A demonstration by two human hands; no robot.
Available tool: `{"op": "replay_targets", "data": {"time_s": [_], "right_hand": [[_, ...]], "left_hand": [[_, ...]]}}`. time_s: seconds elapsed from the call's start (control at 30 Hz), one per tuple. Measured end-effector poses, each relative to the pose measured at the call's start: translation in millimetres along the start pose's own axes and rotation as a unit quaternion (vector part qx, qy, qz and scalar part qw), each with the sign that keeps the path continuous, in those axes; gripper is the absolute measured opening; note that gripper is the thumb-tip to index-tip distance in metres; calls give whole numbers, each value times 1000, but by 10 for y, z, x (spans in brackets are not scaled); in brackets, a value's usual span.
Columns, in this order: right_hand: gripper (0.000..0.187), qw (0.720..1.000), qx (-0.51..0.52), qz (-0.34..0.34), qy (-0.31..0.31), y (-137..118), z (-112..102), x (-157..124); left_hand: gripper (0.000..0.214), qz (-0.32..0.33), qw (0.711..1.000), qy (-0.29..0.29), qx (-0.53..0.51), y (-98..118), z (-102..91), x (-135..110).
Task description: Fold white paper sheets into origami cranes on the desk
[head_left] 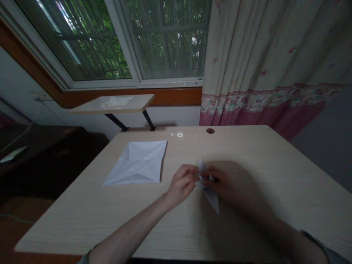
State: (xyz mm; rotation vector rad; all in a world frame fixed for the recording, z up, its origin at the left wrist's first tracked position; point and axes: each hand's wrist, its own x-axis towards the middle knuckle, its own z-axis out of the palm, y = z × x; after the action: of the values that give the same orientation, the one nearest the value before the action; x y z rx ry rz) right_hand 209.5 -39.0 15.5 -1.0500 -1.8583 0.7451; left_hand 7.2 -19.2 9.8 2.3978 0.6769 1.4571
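Note:
A piece of folded white paper [212, 200] is held just above or on the desk, right of the middle. Its long pointed end aims toward me, and a smaller tip sticks up at the far side. My left hand [183, 183] pinches the paper from the left, fingers curled. From the right, my right hand [220, 182] grips it with thumb and fingers closed. The fingers hide much of the paper's middle. Left of my hands lies a square white sheet [141, 163], flat, with crossing creases.
The pale wooden desk [132, 220] has a round cable hole [210, 131] near its far edge. A small raised shelf [141, 103] at the back left bears a clear plastic wrapper [118, 101]. Behind are a window [167, 40] and a floral curtain [247, 62].

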Motion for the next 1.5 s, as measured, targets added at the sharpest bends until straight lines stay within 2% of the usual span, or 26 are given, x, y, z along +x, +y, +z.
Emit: {"op": "replay_targets", "data": {"time_s": [0.13, 0.2, 0.27, 0.37, 0.43, 0.63, 0.8, 0.97, 1.17, 1.3, 1.4, 1.5], "right_hand": [[13, 999, 12, 23, 27, 32, 29, 16], [14, 999, 11, 31, 38, 40, 33, 14], [13, 998, 13, 37, 44, 31, 32, 7], [12, 998, 16, 33, 48, 0, 26, -1], [12, 998, 16, 27, 56, -9, 25, -2], [14, 998, 11, 14, 68, 33, 31, 1], [13, 998, 36, 39, 45, 54, 20, 2], [13, 994, 66, 53, 68, 69, 35, 15], [14, 993, 72, 67, 63, 56, 16, 27], [17, 993, 76, 71, 56, 57, -2, -1], [21, 993, 75, 72, 50, 47, -17, -24], [21, 996, 68, 58, 27, 36, -35, -18]], "left_hand": [[7, -68, 995, -19, -76, 45, -2, 39], [17, -84, 991, -38, -94, 65, -22, 47], [22, -96, 989, -48, -100, 73, -39, 45], [10, -119, 987, -62, -86, 67, -47, 36], [14, -127, 986, -72, -76, 61, -42, 34], [12, -130, 986, -73, -70, 73, -14, 41], [14, -135, 985, -88, -65, 91, -16, 56], [14, -130, 987, -80, -42, 67, -14, 45], [14, -117, 989, -81, -39, 42, -33, 40], [18, -101, 990, -76, -59, 30, -46, 29], [29, -117, 990, -64, -55, 21, -34, 20], [28, -115, 988, -81, -60, 34, -30, 33]]}}
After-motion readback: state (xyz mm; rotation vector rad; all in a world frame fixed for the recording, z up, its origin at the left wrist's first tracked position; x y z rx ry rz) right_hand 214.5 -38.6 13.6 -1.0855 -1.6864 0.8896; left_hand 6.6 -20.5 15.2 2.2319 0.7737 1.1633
